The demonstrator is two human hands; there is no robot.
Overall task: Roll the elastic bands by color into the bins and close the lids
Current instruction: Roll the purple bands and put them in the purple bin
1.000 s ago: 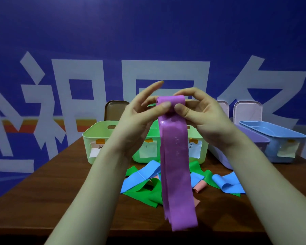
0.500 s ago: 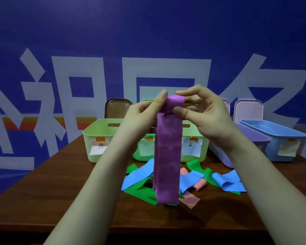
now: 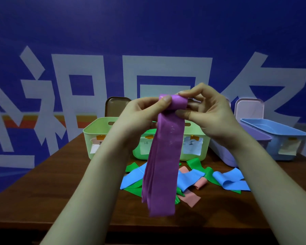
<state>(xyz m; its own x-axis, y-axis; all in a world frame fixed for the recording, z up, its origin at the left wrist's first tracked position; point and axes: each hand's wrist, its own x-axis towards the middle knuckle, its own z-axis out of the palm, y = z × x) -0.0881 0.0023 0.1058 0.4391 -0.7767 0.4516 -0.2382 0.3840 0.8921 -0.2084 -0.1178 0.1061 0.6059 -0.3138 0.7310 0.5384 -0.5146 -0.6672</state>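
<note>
A blue wall (image 3: 148,32) with big white characters stands behind a brown table (image 3: 42,200). Along the far edge sit the green bins (image 3: 94,135), the purple bin (image 3: 254,137) and the blue bin (image 3: 279,131), all open, with lids (image 3: 249,108) propped upright behind them.

I hold the purple band (image 3: 163,165) up in the air, well above the table, so that its free length hangs straight and I can wind it evenly. The roll (image 3: 173,102) has only just begun at the top end. It lies between my hands at the level of my fingertips. My left hand (image 3: 141,117) pinches its left end, thumb pressed on the front. My right hand (image 3: 207,119) pinches the right end, fingers curled over the top and thumb underneath. Both hands are grasping the band; neither is free.

The tail hangs down in front of the green bins and ends above the loose bands (image 3: 134,177), blue, green and pink, heaped on the table just in front of the bins. I judge most of the winding is yet to do. The purple bin, to my right, looks like where this roll belongs.
</note>
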